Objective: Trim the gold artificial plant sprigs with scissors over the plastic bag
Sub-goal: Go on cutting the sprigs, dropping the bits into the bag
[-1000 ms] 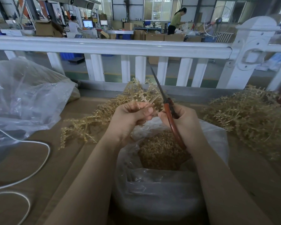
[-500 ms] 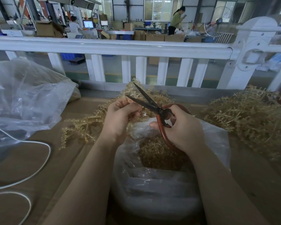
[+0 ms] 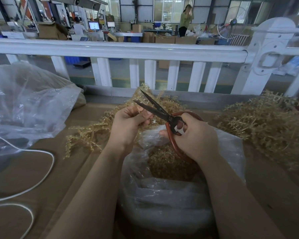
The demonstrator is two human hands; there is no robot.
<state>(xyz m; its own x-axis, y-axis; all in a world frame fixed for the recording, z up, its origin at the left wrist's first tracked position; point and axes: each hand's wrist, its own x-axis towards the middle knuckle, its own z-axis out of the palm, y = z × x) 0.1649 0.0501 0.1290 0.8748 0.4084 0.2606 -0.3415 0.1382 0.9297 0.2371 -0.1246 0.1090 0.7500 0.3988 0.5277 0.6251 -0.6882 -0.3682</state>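
Left hand [image 3: 128, 123] has its fingers curled, pinching a gold sprig [image 3: 93, 133] above the plastic bag [image 3: 162, 195]. Right hand [image 3: 195, 137] grips the red-handled scissors [image 3: 162, 114], blades spread wide right by the left fingers.

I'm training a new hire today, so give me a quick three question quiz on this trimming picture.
1. True or false: the scissors blades are open.
2. Which hand holds the scissors: A left hand, B right hand?
3. What lies in the bag below the hands?

Key: 1 true. 2 B. 3 gold trimmings.
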